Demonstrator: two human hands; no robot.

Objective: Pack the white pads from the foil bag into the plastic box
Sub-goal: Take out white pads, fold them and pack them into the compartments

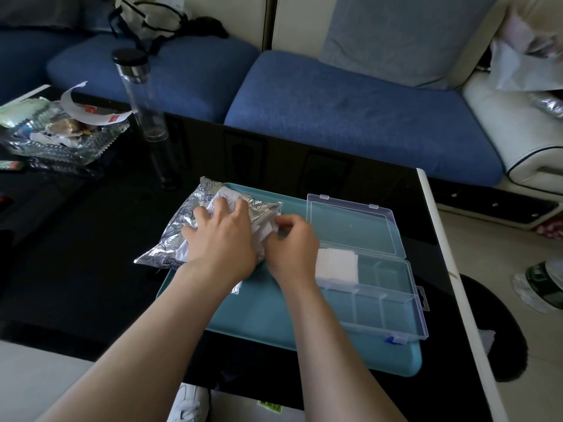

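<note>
Crinkled foil bag (170, 242) under the left hand (222, 236), fingers spread flat; right hand (292, 242), fingers curled, pinches soft white pads (269, 234) at its mouth.

The left hand (224, 236) sprawls over the foil bag (170, 239) and covers its middle, and the print on the foil is too blurred to read. The right hand (291, 242) tucks its fingertips out of sight by the white pads (269, 234) at the bag's mouth, so there's no telling whether it grips one. Its wrist also blocks the left end of the plastic box (393, 303).
</note>
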